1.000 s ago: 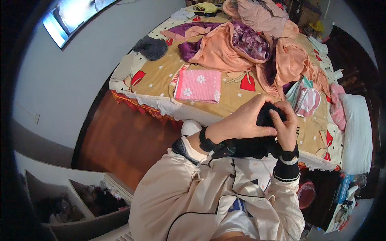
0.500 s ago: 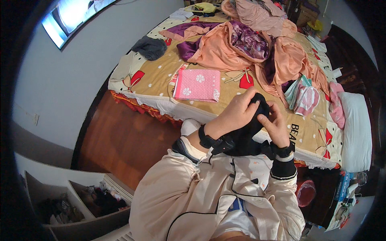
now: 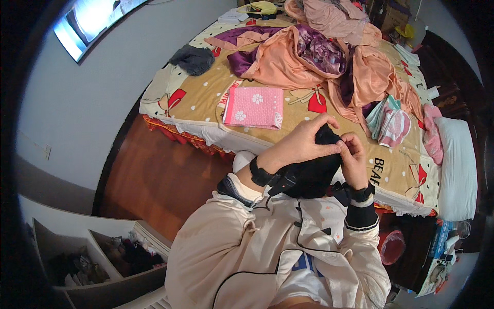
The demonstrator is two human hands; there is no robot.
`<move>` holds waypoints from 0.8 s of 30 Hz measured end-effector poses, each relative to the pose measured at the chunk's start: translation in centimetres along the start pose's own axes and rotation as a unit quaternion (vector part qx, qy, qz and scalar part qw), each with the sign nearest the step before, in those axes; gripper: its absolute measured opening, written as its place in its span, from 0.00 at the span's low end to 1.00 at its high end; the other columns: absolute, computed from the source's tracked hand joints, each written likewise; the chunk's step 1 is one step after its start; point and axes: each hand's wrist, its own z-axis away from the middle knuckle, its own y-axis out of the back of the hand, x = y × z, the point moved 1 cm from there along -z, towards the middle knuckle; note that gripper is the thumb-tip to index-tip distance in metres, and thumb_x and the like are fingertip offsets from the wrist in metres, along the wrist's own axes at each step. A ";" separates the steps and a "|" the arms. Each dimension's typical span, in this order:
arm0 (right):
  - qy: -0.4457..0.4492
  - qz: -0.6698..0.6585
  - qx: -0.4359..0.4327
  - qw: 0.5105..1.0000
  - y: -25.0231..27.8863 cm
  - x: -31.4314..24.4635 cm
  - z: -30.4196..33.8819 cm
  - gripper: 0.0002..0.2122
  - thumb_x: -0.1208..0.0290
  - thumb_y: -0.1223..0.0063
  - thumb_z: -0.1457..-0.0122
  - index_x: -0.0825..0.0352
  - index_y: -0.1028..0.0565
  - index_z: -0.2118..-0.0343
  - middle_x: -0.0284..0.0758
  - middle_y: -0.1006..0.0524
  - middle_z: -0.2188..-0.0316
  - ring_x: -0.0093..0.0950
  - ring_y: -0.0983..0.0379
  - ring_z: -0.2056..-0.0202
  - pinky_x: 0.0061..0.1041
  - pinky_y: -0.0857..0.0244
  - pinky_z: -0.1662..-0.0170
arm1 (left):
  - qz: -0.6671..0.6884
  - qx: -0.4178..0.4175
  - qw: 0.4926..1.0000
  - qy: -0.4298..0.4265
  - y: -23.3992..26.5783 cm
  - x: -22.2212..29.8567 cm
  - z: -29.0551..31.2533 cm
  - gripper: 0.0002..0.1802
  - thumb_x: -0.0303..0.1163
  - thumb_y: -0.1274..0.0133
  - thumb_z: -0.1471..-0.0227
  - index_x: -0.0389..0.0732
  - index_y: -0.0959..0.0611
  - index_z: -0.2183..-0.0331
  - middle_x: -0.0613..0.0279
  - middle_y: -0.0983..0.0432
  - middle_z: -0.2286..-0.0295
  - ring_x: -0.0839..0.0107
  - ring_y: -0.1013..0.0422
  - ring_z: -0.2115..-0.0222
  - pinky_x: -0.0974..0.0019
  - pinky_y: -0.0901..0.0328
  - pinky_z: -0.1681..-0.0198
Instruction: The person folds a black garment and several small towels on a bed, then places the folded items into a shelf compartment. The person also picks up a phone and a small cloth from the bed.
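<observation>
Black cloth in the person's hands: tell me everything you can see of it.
The black cloth looks soft and plain, with no pattern visible. The left hand and right hand hold its narrow, bunched upper end; the wider lower part spreads between the black wristbands. Its exact kind is unclear.

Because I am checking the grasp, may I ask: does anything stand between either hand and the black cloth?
Nothing visible does. The left hand and the right hand both touch the black cloth directly, near its far end. The folded pink cloth lies beyond them on the bed, not in between.
</observation>
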 end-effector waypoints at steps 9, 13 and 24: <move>-0.009 0.027 -0.026 0.999 -0.2 0.6 0.2 0.08 0.78 0.50 0.45 0.66 0.35 0.64 0.25 0.35 0.69 0.14 0.40 0.68 0.13 0.44 0.66 | 0.021 0.017 0.997 0.066 0.9 -0.3 -0.3 0.08 0.28 0.47 0.53 0.38 0.23 0.67 0.62 0.25 0.72 0.76 0.30 0.71 0.72 0.36 0.67; -0.056 0.025 -0.100 0.993 -0.5 1.9 0.1 0.10 0.75 0.51 0.44 0.66 0.36 0.61 0.27 0.36 0.68 0.15 0.40 0.65 0.14 0.43 0.62 | 0.007 0.027 0.998 0.054 2.1 0.5 -0.5 0.07 0.26 0.49 0.52 0.38 0.23 0.67 0.63 0.25 0.73 0.75 0.30 0.71 0.71 0.36 0.67; -0.208 0.058 -0.249 0.944 -1.2 7.5 1.6 0.05 0.71 0.50 0.44 0.63 0.33 0.72 0.19 0.37 0.82 0.10 0.43 0.79 0.13 0.48 0.77 | 0.018 0.184 0.983 -0.008 5.7 3.1 -0.2 0.05 0.26 0.50 0.49 0.36 0.26 0.69 0.65 0.29 0.72 0.78 0.33 0.70 0.75 0.39 0.65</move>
